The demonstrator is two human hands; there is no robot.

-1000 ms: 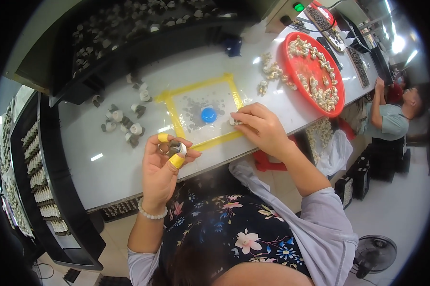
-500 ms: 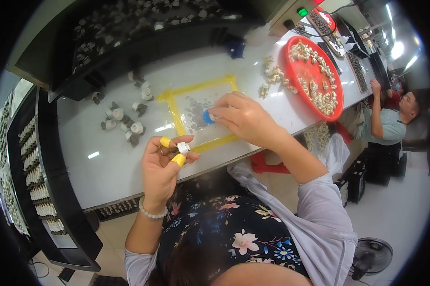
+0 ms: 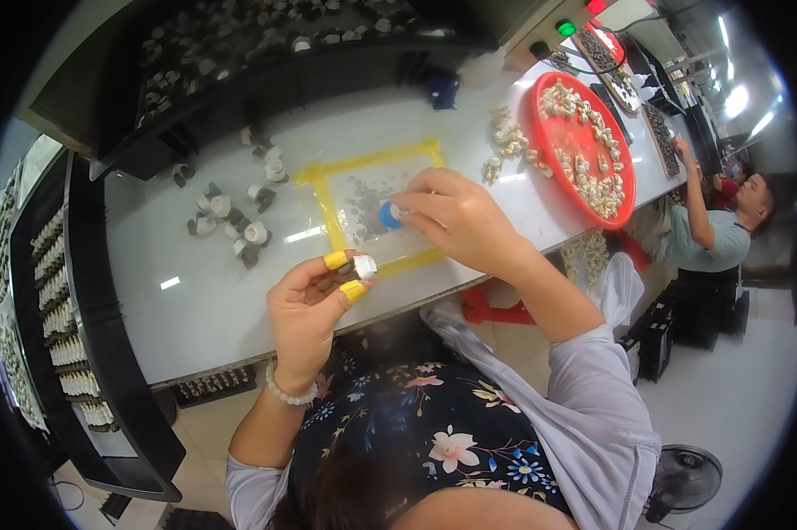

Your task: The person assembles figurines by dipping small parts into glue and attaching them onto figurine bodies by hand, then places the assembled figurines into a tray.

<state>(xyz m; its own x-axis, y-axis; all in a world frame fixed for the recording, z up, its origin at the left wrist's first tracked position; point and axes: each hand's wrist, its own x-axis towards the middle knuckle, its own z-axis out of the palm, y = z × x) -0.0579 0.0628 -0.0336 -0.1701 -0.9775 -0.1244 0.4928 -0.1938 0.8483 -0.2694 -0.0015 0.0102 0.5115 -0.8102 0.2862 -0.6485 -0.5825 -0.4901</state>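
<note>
Left hand [image 3: 303, 299] pinching a white piece [image 3: 365, 267] — and the right hand [image 3: 471, 223] pinches a pale bit [image 3: 398, 212], there at the blue cap [image 3: 386, 216]!

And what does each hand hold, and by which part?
Left hand: a white piece, by its sides. Right hand: a small pale piece; which part is held cannot be told.
</note>
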